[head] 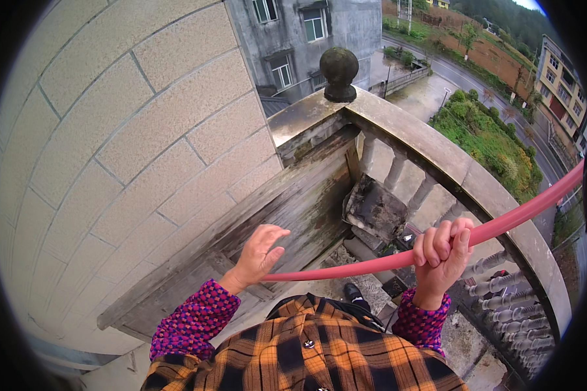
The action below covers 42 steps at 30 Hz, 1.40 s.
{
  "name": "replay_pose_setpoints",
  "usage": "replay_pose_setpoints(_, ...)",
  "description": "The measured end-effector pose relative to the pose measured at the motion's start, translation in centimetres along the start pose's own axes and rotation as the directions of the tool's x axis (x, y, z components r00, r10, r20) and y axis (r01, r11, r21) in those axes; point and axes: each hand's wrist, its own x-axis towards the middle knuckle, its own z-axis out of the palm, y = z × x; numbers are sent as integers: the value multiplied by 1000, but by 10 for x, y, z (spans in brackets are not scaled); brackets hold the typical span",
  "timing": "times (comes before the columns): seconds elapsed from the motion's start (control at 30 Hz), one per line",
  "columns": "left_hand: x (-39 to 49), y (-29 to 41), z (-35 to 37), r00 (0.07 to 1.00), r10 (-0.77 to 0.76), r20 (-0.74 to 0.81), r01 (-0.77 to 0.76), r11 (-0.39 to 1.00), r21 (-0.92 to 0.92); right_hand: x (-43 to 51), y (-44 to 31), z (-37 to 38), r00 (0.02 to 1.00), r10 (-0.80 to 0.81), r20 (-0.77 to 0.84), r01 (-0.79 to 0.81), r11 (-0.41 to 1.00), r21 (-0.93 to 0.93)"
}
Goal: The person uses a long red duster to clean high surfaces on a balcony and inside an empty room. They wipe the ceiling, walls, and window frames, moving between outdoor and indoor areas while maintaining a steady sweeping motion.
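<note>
A thick pink hose or pipe (372, 265) runs in a shallow curve across the view, from beside my left wrist up to the right edge. My right hand (442, 249) has its fingers wrapped around it, in front of the balustrade. My left hand (260, 251) is raised with thumb and fingers apart, holding nothing. The hose's near-left end passes behind or beside that wrist, so whether they touch I cannot tell. Weathered wooden boards (293, 220) lean along the wall behind my left hand.
A tiled wall (142, 137) rises at left. A curved stone balustrade (420, 127) with a round finial (339, 68) borders the balcony, with a drop to a road beyond. In the corner sits a dirty, dark square object (376, 207), with blocks below it. My shoe (353, 292) shows on the floor.
</note>
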Motion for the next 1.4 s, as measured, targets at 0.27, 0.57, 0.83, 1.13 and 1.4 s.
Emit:
replay_pose_setpoints(0.27, 196, -44, -102, 952, 196, -235, 127, 447, 885, 113, 71, -89, 999, 38, -2, -37, 997, 63)
replay_pose_setpoints(0.57, 379, -123, -186, 880, 327, -345, 389, -77, 918, 178, 158, -154, 956, 255, 146, -276, 950, 145)
replay_pose_setpoints(0.83, 385, -158, -186, 849, 356, -391, 482, -216, 849, 192, 224, -170, 889, 409, 205, -427, 903, 49)
replay_pose_setpoints(1.13, 388, -145, -177, 841, 376, -388, 464, -136, 875, 190, 243, -172, 749, 623, 225, -604, 782, -154)
replay_pose_setpoints(1.4, 387, -142, -177, 848, 362, -387, 458, -134, 879, 191, 243, -163, 690, 681, 243, -648, 732, -212)
